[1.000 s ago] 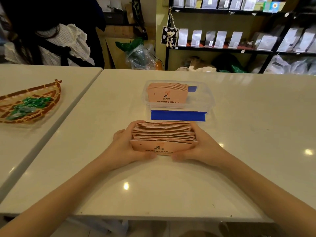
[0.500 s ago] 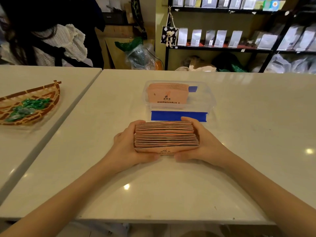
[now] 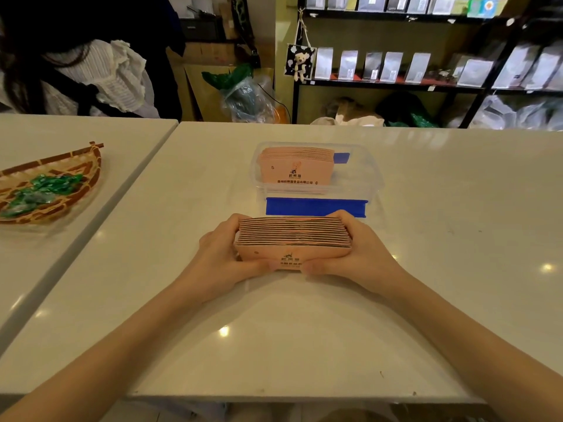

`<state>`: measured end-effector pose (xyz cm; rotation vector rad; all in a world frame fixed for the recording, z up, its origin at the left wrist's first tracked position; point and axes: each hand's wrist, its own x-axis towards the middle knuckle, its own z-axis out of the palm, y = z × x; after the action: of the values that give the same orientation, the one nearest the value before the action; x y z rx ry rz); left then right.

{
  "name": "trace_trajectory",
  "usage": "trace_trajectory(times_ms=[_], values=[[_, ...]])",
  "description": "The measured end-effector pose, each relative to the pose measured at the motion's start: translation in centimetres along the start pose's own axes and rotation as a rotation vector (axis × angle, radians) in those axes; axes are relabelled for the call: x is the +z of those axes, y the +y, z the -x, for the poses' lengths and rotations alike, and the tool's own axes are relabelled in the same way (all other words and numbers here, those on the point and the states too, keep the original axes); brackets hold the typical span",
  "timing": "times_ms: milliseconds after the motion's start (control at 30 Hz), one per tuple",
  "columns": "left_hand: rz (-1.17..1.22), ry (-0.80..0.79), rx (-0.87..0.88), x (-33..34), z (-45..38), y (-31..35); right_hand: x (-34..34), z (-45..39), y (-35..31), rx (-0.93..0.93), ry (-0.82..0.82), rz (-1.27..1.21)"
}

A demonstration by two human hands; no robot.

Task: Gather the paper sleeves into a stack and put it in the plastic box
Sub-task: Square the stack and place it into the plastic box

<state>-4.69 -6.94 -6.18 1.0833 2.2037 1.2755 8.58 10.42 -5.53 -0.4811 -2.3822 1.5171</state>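
Note:
A stack of pink paper sleeves (image 3: 292,239) stands on edge on the white table, squeezed between both hands. My left hand (image 3: 222,257) grips its left end and my right hand (image 3: 362,254) grips its right end, thumbs meeting on the printed front face. Just beyond the stack sits a clear plastic box (image 3: 370,175) with a blue clip on its near side. Another batch of pink sleeves (image 3: 294,169) stands inside the box against its left part.
A woven basket (image 3: 76,190) with green wrapped sweets lies on the neighbouring table at the left. A person in a white top (image 3: 100,77) stands behind that table. Shelves with pouches (image 3: 396,65) fill the far wall.
The loose fan of sleeves has been pressed into a tighter, squarer stack between my hands. Both hands have stayed in front of the box.

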Motion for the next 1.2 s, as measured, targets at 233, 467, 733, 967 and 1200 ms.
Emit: trace_trajectory(times_ms=[233, 467, 733, 967, 1200], values=[[-0.071, -0.084, 0.054, -1.4, -0.4, 0.6, -1.9, 0.2, -0.7, 0.008, -0.107, 0.071], [-0.428, -0.213, 0.182, -3.0, -1.4, 2.9, -3.5, -0.4, -3.0, -0.093, -0.23, 0.502], [-0.625, -0.273, 0.239, -4.1, -3.3, 5.4, -4.7, -1.9, -5.4, -0.16, -0.301, 0.677], [-0.644, -0.156, 0.308, -6.9, -6.2, 9.7, -7.9, -4.2, -8.8, -0.277, -0.162, 0.628], [-0.63, -0.052, 0.322, -7.4, -10.2, 11.4, -9.4, -7.9, -9.7, -0.272, -0.001, 0.679]])
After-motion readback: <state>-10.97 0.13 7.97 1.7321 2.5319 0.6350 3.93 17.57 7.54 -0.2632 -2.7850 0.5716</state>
